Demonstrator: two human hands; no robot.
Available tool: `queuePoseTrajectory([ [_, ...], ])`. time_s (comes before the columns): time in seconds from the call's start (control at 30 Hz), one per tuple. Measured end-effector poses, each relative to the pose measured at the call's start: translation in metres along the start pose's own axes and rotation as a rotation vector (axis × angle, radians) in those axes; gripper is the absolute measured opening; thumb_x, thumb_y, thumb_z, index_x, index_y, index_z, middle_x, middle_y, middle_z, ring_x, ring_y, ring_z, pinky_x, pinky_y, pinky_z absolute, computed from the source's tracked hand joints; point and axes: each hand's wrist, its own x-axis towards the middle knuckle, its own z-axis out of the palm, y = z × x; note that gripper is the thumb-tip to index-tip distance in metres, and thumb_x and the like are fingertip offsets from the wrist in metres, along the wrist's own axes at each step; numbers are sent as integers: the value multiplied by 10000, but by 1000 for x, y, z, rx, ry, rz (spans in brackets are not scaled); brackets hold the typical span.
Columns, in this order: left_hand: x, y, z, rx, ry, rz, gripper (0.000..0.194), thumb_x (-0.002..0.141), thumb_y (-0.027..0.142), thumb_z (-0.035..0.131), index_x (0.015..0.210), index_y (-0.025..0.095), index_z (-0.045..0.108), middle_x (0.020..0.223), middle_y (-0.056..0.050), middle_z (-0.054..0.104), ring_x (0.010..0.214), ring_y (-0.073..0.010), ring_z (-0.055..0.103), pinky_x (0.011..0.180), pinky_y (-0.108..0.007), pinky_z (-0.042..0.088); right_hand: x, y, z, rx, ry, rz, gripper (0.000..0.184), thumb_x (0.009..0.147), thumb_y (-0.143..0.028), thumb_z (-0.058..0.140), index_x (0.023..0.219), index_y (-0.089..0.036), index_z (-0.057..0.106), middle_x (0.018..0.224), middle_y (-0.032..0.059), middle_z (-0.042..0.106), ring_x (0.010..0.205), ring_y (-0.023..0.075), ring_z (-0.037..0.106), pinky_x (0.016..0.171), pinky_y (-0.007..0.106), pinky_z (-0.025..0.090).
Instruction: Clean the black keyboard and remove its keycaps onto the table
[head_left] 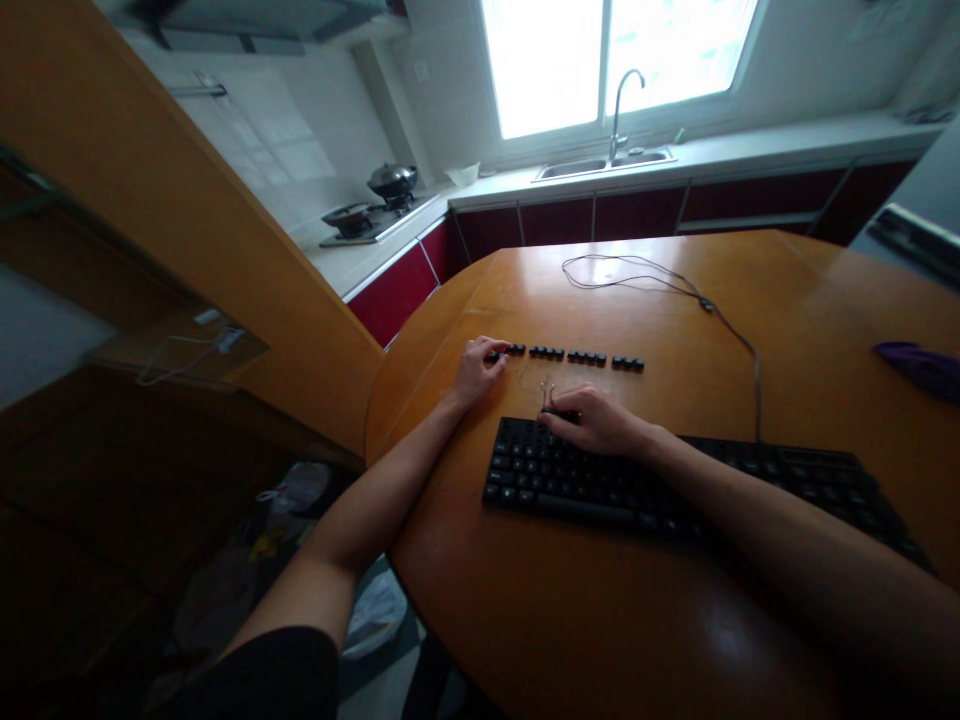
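A black keyboard [570, 480] lies on the table, and a row of loose black keycaps [586, 357] in small groups is lined up beyond it. At the left end of that row, my left hand [480, 372] has its thumb and fingers closed around a small black keycap [493, 356]. My right hand [596, 420] is over the upper left of the keyboard, its fingers wrapped around a keycap puller [547, 392]. The puller's thin wire prongs point away from me. The palm hides most of its handle and some keys below.
The keyboard's cable [739, 335] runs to a loop at the far side of the wooden table [442, 520]. A purple cloth [919, 368] lies at the right. A wooden partition [247, 230] borders the left; a counter with a sink [577, 169] is behind.
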Motion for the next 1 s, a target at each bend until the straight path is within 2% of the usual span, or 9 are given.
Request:
queuePoseTrajectory([
  [0.23, 1, 1, 0, -18, -10, 6, 190, 906, 225, 634, 1075, 226, 721, 1035, -46, 700, 1008, -225, 607, 894, -367, 515, 1, 3, 3, 22, 3, 115, 354, 983, -347, 509, 674, -199, 595, 611, -16, 570, 585, 120, 512, 598, 273, 354],
  [0.37, 0, 1, -1, -28, -13, 14, 193, 909, 218, 635, 1081, 218, 722, 1017, -46, 704, 975, -218, 609, 879, -361, 519, 5, 14, 8, 106, 68, 233, 368, 998, -364, 471, 732, -185, 653, 673, 22, 687, 624, 138, 605, 633, 267, 428],
  [0.47, 1, 2, -1, -51, -11, 23, 190, 901, 203, 639, 1071, 212, 724, 988, -44, 705, 945, -212, 613, 852, -354, 525, 8, 22, 11, 272, 91, 340, 395, 990, -416, 466, 745, -172, 656, 641, 39, 706, 533, 134, 593, 546, 256, 433],
  [0.57, 1, 5, -3, -62, -20, 19, 177, 893, 194, 639, 1047, 215, 724, 983, -43, 709, 922, -208, 618, 845, -355, 528, 10, 24, 13, 397, 125, 387, 419, 971, -487, 482, 758, -165, 646, 632, 56, 713, 470, 129, 563, 465, 246, 404],
  [0.7, -2, 24, -9, -97, -53, 63, 165, 902, 204, 639, 1043, 220, 723, 959, -44, 718, 921, -208, 625, 847, -361, 528, 13, 24, 9, 400, 317, 375, 435, 961, -537, 490, 778, -166, 626, 659, 79, 726, 482, 130, 563, 476, 250, 420],
  [0.8, -9, 46, -14, -150, -123, 105, 182, 949, 294, 632, 1099, 230, 713, 990, -51, 740, 944, -216, 640, 808, -364, 527, 14, 25, 5, 318, 453, 375, 423, 983, -522, 471, 787, -177, 617, 707, 82, 742, 502, 128, 565, 522, 260, 443],
  [0.9, -15, 64, -16, -194, -209, 184, 228, 923, 369, 702, 1110, 238, 705, 1047, -56, 753, 983, -231, 647, 825, -382, 525, 13, 26, 3, 246, 488, 349, 407, 1000, -498, 460, 797, -186, 627, 753, 72, 751, 544, 134, 580, 579, 273, 461],
  [1.0, -19, 73, -15, -229, -244, 246, 239, 883, 358, 765, 1080, 243, 696, 1037, -45, 755, 981, -229, 646, 840, -383, 523, 12, 26, 4, 219, 484, 306, 384, 1006, -471, 465, 801, -195, 636, 764, 54, 743, 567, 138, 574, 600, 277, 455],
])
